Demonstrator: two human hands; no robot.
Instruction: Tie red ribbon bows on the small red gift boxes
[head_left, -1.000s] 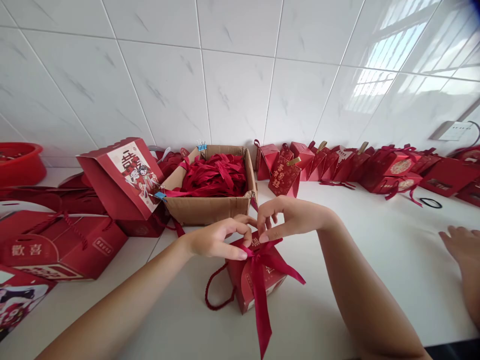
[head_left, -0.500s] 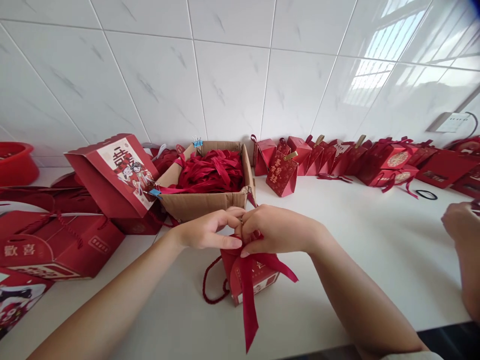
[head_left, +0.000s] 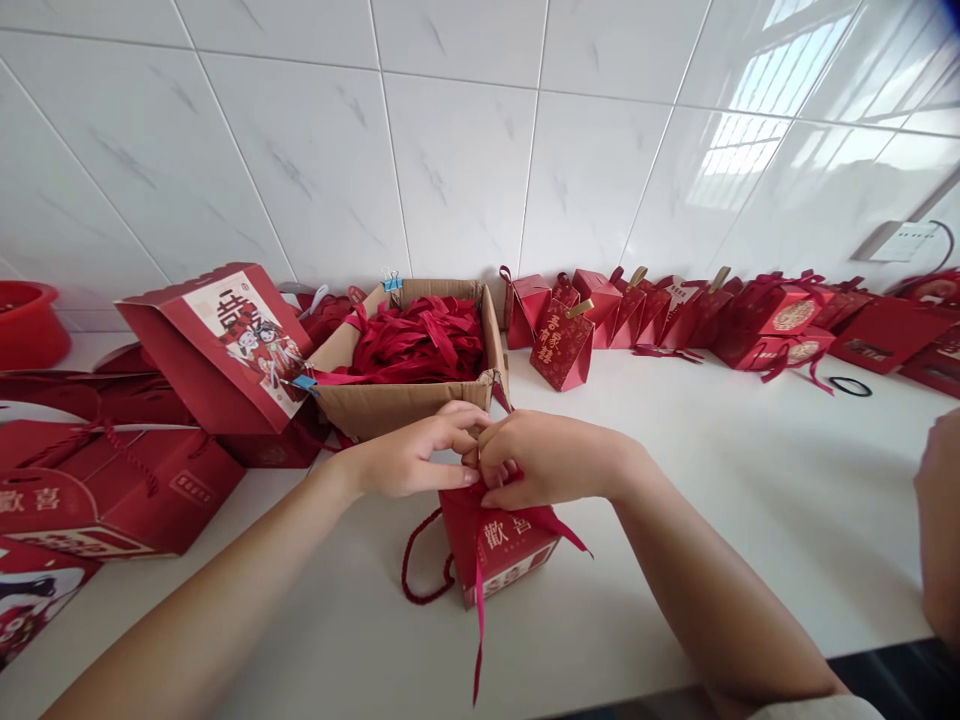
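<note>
A small red gift box [head_left: 517, 545] with pale characters on its front stands on the white table below my hands. Dark red ribbon [head_left: 478, 620] runs over its top, one tail hanging down the front and another sticking out to the right. My left hand [head_left: 427, 450] is at the top left of the box, thumb and fingers closed on the ribbon. Against it, my right hand [head_left: 544, 460] curls its fingers round the ribbon too. The knot area is mostly hidden by my fingers. A twisted red cord handle [head_left: 406, 570] loops out at the box's left.
Behind my hands a cardboard box [head_left: 397, 408] holds a heap of red ribbons. Red gift boxes [head_left: 187, 490] crowd the left; more line the tiled wall at right, with a black band [head_left: 850, 387] nearby. Another person's arm [head_left: 941, 520] is at the right edge.
The front ribbon tail has turned edge-on and shifted left, baring the characters on the box. My hands stay at the box top. The other person's hand has moved right, partly out of view.
</note>
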